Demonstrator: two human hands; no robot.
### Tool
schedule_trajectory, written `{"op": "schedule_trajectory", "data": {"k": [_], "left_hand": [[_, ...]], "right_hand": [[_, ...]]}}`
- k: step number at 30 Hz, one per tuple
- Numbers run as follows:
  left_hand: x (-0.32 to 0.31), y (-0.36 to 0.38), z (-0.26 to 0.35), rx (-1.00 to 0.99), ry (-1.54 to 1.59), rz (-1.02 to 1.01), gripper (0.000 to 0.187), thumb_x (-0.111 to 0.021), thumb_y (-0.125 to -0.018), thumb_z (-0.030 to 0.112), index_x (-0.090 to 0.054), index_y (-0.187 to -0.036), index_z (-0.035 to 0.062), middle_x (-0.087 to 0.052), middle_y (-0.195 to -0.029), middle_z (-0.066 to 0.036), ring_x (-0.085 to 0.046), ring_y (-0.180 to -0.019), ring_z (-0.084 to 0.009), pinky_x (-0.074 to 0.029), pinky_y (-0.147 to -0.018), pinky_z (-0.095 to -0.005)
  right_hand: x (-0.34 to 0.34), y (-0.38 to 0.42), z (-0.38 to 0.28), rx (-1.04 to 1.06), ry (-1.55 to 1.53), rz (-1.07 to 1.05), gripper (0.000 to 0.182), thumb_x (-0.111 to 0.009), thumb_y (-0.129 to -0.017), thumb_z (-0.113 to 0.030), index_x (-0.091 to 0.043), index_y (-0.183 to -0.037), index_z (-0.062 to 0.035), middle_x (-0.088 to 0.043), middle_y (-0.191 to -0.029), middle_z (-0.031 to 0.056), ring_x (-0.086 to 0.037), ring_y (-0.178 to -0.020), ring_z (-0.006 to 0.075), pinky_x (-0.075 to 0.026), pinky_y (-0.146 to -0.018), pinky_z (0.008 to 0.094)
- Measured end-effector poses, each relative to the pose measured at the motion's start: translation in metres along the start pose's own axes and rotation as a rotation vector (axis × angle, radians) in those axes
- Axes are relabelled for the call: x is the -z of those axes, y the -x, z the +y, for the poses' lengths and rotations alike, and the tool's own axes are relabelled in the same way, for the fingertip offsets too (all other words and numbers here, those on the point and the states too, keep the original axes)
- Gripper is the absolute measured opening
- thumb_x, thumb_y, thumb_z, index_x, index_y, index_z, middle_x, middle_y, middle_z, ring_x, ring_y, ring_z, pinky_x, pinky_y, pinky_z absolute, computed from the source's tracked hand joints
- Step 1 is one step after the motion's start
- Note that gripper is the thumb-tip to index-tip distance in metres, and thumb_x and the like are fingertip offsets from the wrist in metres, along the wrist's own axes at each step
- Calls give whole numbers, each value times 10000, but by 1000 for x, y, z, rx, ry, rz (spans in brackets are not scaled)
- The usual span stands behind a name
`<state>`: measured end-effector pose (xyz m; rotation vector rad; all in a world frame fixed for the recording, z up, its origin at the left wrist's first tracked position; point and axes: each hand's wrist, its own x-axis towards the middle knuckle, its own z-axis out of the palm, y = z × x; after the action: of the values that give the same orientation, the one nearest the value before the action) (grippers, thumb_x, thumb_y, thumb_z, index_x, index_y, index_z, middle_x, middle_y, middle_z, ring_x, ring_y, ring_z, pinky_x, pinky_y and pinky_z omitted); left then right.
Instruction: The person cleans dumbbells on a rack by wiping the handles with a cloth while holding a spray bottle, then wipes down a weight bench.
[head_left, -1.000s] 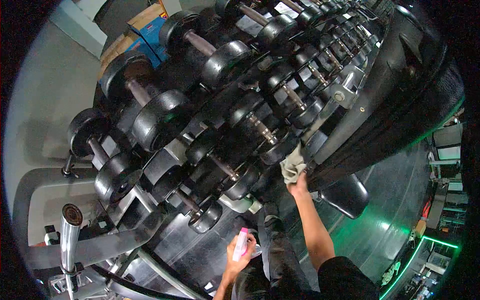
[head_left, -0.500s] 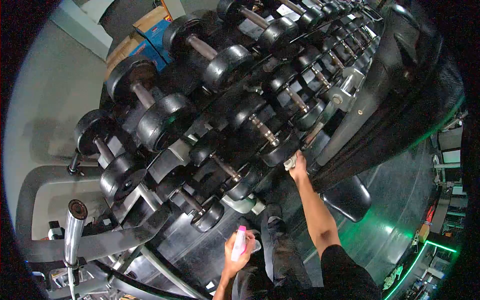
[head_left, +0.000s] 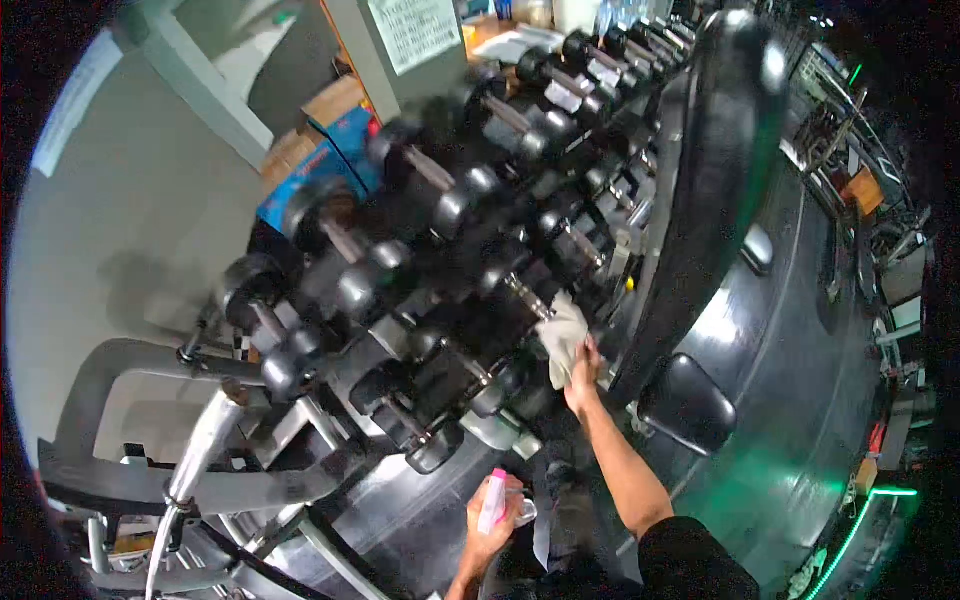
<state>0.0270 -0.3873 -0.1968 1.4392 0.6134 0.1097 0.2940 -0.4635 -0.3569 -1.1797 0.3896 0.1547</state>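
Observation:
My right hand [head_left: 582, 382] is closed on a pale cloth [head_left: 563, 343], which hangs spread over the near end of a black dumbbell [head_left: 526, 296] on the lower row. The cloth hides most of that end; the metal handle shows beyond it. Low in the view, in front of my legs, my left hand [head_left: 482, 527] is wrapped round a spray bottle [head_left: 493, 502] with a pink and white top. Its clear body is partly hidden by my fingers. Another dumbbell [head_left: 465, 362] lies just left of the cloth.
Two slanting rows of dumbbells fill the rack, including one upper dumbbell [head_left: 345, 243]. A large black padded piece [head_left: 715, 150] rises close on the right of my arm. A metal bar end [head_left: 205, 440] sticks up at left. A black seat pad [head_left: 688, 403] stands at right.
The cloth, earlier bunched in my right hand beside the dumbbell, now lies spread over its end. My view has shifted, showing more wall at the top. My left hand still holds the spray bottle.

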Motion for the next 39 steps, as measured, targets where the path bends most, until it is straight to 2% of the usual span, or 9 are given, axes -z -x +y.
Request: {"op": "schedule_trajectory", "data": {"k": [4, 8, 9, 14, 17, 20, 25, 33, 39], "left_hand": [[4, 26, 29, -6, 106, 14, 190, -644, -776, -36, -594, -954, 8, -569, -987, -87, -592, -766, -138, -488, -679, -266], [17, 57, 74, -135, -168, 83, 256, -685, -747, -8, -589, -984, 3, -571, -1015, -93, -589, -907, -191, -494, -757, -290], [24, 59, 51, -218, -170, 29, 377, -637, -803, -18, -492, -1150, 8, -569, -1042, -76, -616, -670, -131, -512, -600, -285], [19, 88, 81, -163, 130, 95, 546, -655, -782, -47, -362, -1236, 33, -536, -1033, -78, -606, -691, -131, -526, -609, -282], [14, 110, 101, -632, -538, 258, 712, -691, -712, 51, -368, -1343, -11, -507, -1072, -211, -487, -976, -372, -422, -850, -437], [8, 113, 107, -782, -590, 228, 809, -586, -804, -22, -155, -1484, 43, -465, -1030, -61, -446, -741, -127, -433, -638, -250], [6, 118, 116, -420, 13, -101, 554, -678, -793, 3, -327, -1217, 60, -552, -900, -43, -564, -809, -124, -479, -719, -297], [-11, 134, 179, -485, -301, -265, 400, -725, -803, 102, -499, -1130, 57, -596, -912, -59, -562, -753, -115, -479, -680, -283], [-38, 122, 196, -703, -484, -381, 534, -775, -763, 238, -490, -1167, 36, -618, -986, -147, -642, -837, -308, -512, -700, -380]], "right_hand": [[-2, 54, -40, -467, -385, -234, 329, -521, -948, -344, -538, -1212, -149, -624, -1112, 6, -616, -985, 178, -512, -824, 340], [-3, 133, -100, -349, -311, -238, 333, -488, -952, -341, -558, -1195, -124, -630, -1143, 32, -620, -993, 186, -520, -801, 325], [8, 139, -102, -433, -359, -283, 339, -481, -954, -343, -565, -1186, -111, -635, -1136, 46, -629, -977, 189, -531, -785, 325], [26, 205, -165, -543, -582, -439, 360, -412, -978, -298, -562, -1174, -36, -645, -1083, 129, -653, -933, 239, -575, -780, 344], [35, 234, -188, -522, -630, -409, 371, -383, -981, -280, -544, -1192, -20, -621, -1136, 146, -621, -1015, 266, -545, -861, 404], [44, 262, -214, -470, -670, -497, 408, -379, -986, -318, -464, -1288, -57, -551, -1255, 142, -553, -1127, 305, -478, -966, 472], [66, 269, -220, -409, -565, -539, 425, -367, -983, -349, -472, -1280, -64, -560, -1252, 124, -558, -1117, 301, -467, -952, 484], [93, 268, -242, -360, -673, -340, 347, -414, -927, -255, -581, -1106, -8, -651, -1064, 140, -642, -945, 281, -532, -876, 403], [101, 271, -269, -272, -643, -191, 317, -436, -915, -229, -591, -1075, -2, -654, -1029, 121, -651, -922, 253, -531, -879, 386]]}}
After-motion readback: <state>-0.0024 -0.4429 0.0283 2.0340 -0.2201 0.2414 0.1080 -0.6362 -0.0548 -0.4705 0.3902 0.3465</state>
